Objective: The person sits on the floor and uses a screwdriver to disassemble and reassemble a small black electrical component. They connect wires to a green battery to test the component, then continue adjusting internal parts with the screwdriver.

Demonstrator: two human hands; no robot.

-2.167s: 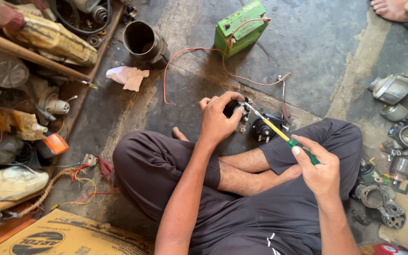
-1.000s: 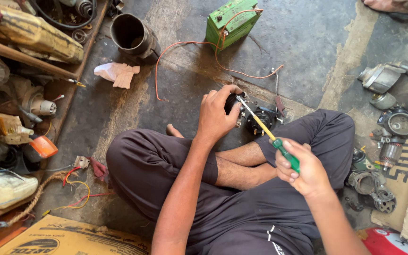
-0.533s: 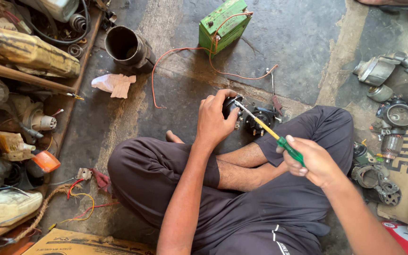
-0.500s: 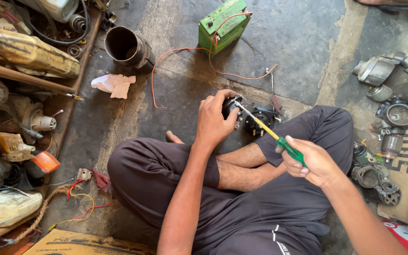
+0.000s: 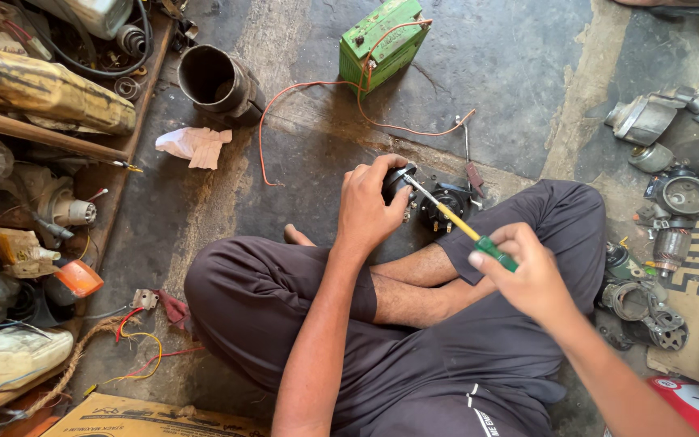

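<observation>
your left hand clamped on small black motor part, mid-frame | right hand gripping screwdriver handle | part's probably rigid, greasy: hold the body

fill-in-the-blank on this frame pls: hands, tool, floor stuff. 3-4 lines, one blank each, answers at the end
1. The right hand holds a screwdriver with a yellow and ____ handle.
2. The left hand grips a small ____ part that the screwdriver tip meets.
3. Thin orange wires run across the floor from a ____ battery box.
4. The crumpled white paper lies just below the dark ____ can.

Missing words: green; black; green; metal
</observation>
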